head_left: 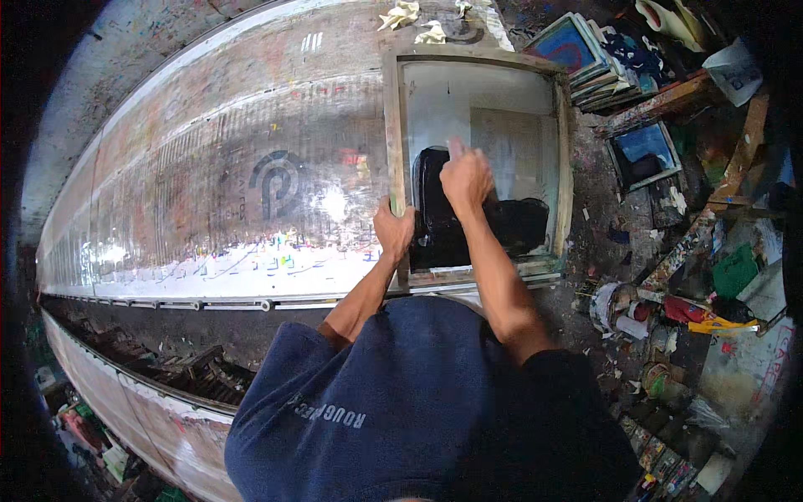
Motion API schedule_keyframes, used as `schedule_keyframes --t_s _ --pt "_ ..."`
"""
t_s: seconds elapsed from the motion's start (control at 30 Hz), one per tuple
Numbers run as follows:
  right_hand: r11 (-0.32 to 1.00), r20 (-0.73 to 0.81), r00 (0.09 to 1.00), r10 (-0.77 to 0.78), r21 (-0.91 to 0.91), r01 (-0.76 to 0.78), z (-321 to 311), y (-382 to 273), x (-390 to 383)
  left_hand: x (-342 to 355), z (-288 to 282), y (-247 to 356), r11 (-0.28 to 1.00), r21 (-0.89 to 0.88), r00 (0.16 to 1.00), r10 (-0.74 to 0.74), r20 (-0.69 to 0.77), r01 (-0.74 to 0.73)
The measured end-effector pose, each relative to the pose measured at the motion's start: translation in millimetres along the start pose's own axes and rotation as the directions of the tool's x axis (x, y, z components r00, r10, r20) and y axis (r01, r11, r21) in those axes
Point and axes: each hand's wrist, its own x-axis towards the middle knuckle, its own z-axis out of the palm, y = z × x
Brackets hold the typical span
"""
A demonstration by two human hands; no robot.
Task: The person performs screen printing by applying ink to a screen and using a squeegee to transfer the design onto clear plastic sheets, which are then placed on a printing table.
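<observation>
While the left hand [393, 227] is clamped on the near-left edge of the wooden printing screen frame [393, 125], the right hand [466, 177] is fisted around a squeegee handle [456, 151] inside it, over a pool of black ink [452, 222]. The frame lies on the long paint-stained table [209, 167], with stacked screens [585, 58] far right.

A person seen from above wears a dark navy blue short-sleeved T-shirt of soft, slightly faded cotton, with a line of pale grey lettering printed across the fabric (too warped by the lens to matter). Both forearms are bare. The left hand [393, 227] and right hand [465, 177] wear no gloves, rings or watch.
</observation>
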Motion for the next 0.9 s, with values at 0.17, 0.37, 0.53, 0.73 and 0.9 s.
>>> schedule_keyframes --t_s 0.17,0.37,0.53,0.73,0.9 --pt "0.935 -0.005 0.943 -0.333 0.124 0.331 7.0 11.7 -10.3 3.8 0.8 -5.9 1.0 0.006 1.0 0.0 -0.018 0.001" --pt "0.79 0.096 0.807 -0.583 0.3 0.535 4.3 46.1 -59.9 7.1 3.8 -11.3 0.995 -0.081 0.998 -0.059 0.036 0.062" --pt "0.811 0.115 0.833 -0.542 0.333 0.482 -10.8 64.4 -141.2 9.3 6.7 -17.7 0.995 -0.077 0.998 -0.057 0.009 0.058" --pt "0.907 -0.06 0.975 -0.213 0.358 0.22 -26.2 91.8 -136.9 13.8 17.5 -31.0 0.998 0.049 0.997 0.031 -0.077 -0.028" --pt "0.994 -0.075 0.997 0.027 -0.106 -0.035 -6.2 64.8 -57.1 13.7 14.6 -33.3 0.998 0.013 0.997 -0.062 0.051 0.061"
